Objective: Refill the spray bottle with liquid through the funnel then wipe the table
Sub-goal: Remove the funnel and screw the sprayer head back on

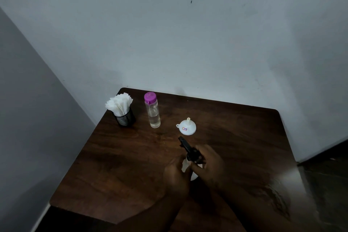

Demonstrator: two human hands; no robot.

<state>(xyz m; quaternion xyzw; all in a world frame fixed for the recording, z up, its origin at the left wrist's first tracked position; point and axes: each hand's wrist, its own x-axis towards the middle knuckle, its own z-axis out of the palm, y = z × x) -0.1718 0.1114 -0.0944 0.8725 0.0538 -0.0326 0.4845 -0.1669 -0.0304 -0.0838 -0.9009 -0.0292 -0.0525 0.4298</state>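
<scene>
A white spray bottle (185,165) with a black trigger head (188,148) stands near the middle of the dark wooden table (116,165). My left hand (176,177) wraps the white body. My right hand (209,162) grips the black collar of the spray head, whose nozzle points away to the upper left. Both hands are blurred and hide most of the bottle. A white funnel (187,127) lies upside down, spout up, just beyond the bottle. Further left stands a clear bottle (153,111) with a purple cap, partly filled with clear liquid.
A black mesh cup (125,117) stuffed with white paper napkins (119,102) sits at the table's far left corner. The table stands against a pale wall at the back and left. Dark floor (327,171) shows past its right edge.
</scene>
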